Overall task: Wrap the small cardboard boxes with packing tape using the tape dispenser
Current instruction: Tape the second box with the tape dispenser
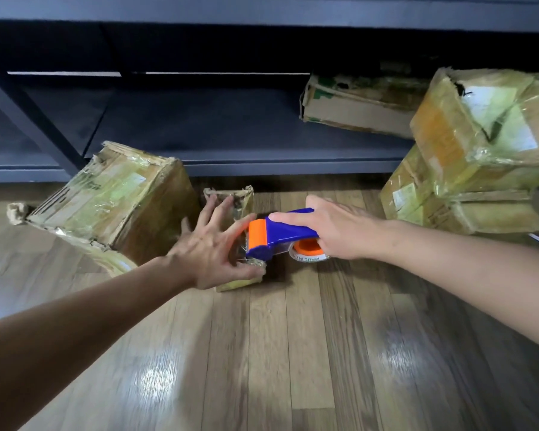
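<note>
dim indoor | glare patches on floor (156,377) | motion blur | wide-angle edge bending

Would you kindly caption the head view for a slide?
Left hand steadies a small box; right hand holds the tape dispenser against it.

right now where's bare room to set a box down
The wood floor nearer the camera than the small box is bare. The dark shelf is bare left of the flat box on it. Crowded: the strip along the shelf between the big tilted box and the stacked boxes, where the left hand and right hand meet at the tape dispenser.
</note>
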Demonstrator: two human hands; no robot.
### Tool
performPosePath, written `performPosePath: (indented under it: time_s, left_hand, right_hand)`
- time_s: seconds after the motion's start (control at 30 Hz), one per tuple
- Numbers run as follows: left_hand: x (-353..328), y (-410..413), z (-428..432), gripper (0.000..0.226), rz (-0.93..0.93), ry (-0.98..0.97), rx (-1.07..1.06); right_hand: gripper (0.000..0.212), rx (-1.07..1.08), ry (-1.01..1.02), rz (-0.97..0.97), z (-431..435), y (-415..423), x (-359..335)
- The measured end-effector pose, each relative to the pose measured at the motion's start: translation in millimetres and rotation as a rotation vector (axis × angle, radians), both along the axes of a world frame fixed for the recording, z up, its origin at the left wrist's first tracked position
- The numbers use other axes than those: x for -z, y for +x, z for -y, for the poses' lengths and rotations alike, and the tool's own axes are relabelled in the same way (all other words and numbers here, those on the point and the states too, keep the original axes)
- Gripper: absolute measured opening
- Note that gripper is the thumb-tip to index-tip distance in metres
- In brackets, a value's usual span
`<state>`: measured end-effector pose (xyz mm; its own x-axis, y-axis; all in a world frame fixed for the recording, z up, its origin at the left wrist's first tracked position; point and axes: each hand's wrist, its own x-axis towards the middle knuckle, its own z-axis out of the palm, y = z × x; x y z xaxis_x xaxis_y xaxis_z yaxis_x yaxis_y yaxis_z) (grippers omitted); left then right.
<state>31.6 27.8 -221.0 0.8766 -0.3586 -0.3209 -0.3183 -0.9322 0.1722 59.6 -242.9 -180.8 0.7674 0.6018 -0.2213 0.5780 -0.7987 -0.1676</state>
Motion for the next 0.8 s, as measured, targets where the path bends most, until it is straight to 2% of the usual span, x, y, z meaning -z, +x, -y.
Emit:
performPosePath:
  time_s: [0.1,0.3,0.5,0.8]
  left_hand:
    - [3.2,-2.1,16.3,0.124,0.032,-0.009,-0.060]
    - [11.3,-2.3,19.6,0.098,0.110,-0.103,-0.057]
    - [9.8,-2.3,10.8,0.107,0.095,-0.098,-0.029]
    - [6.0,-5.5,14.4,0.106,0.095,-0.073,0.042]
  right_hand:
    - [0.082,-0.008,-0.004,-0.006,-2.0,-0.2,1.3]
    - [0.081,-0.038,-0.004,0.011,-1.8,5.1,0.9]
    - [0.083,-0.082,0.014,-0.002,0.7,7.2,0.1]
    - [0.086,-0.112,0.014,-0.017,25.3,3.9,6.9]
